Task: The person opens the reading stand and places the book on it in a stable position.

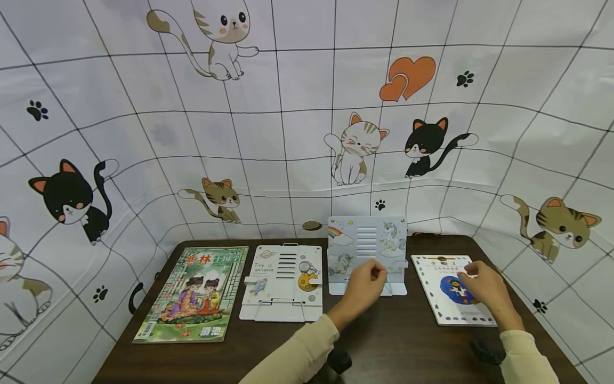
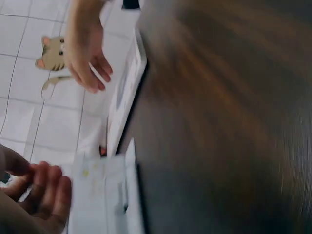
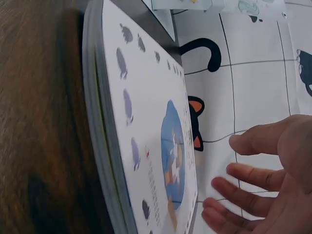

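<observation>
My left hand (image 1: 361, 289) hovers in front of an upright pale-blue book stand (image 1: 342, 245) with unicorns and a rainbow. Its fingers (image 2: 51, 187) are loosely bent, with nothing seen between them in the left wrist view. Over the right side of a thick white book (image 1: 431, 272) is my right hand (image 1: 490, 290). That book lies flat, its cover showing a blue oval picture. In the right wrist view the right fingers (image 3: 243, 200) are spread and relaxed, apart from the cover and holding nothing.
A white book stand (image 1: 264, 266) with space drawings lies folded flat left of the unicorn stand. Farther left lies a green magazine (image 1: 192, 298) with two cartoon figures. All are on a dark wooden table (image 1: 398, 341), with a cat-print curtain (image 1: 297, 133) behind it.
</observation>
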